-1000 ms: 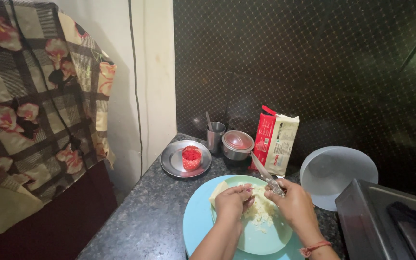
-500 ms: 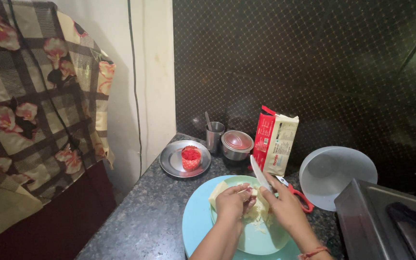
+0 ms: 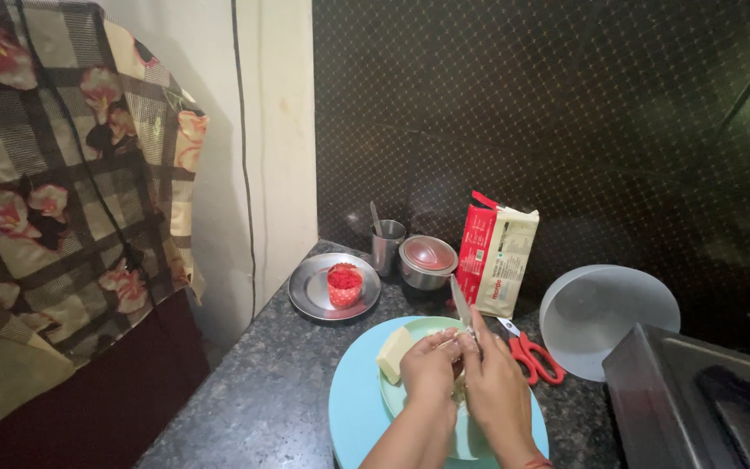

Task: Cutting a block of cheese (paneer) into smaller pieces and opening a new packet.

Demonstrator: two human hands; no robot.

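Note:
My right hand (image 3: 496, 391) grips a knife (image 3: 461, 305) whose blade points up and away from me. My left hand (image 3: 430, 366) is closed over a pale block of food (image 3: 394, 353), pressing it against a light green plate (image 3: 399, 399). That plate sits on a round light blue board (image 3: 349, 417) on the dark speckled counter. Both hands meet over the middle of the plate, and the part of the block under them is hidden.
Red-handled scissors (image 3: 531, 356) lie right of the plate. Behind stand a steel plate (image 3: 310, 291) with a small red cup (image 3: 345, 285), a steel tumbler (image 3: 386, 245), a lidded steel bowl (image 3: 427, 260), a red-and-cream packet (image 3: 496, 256), a white round lid (image 3: 605, 317) and a steel tray (image 3: 696, 399).
The knife has swung from lying across the food to standing upright above my hands. My right hand has drawn in next to my left, uncovering the scissors. The view has shifted slightly.

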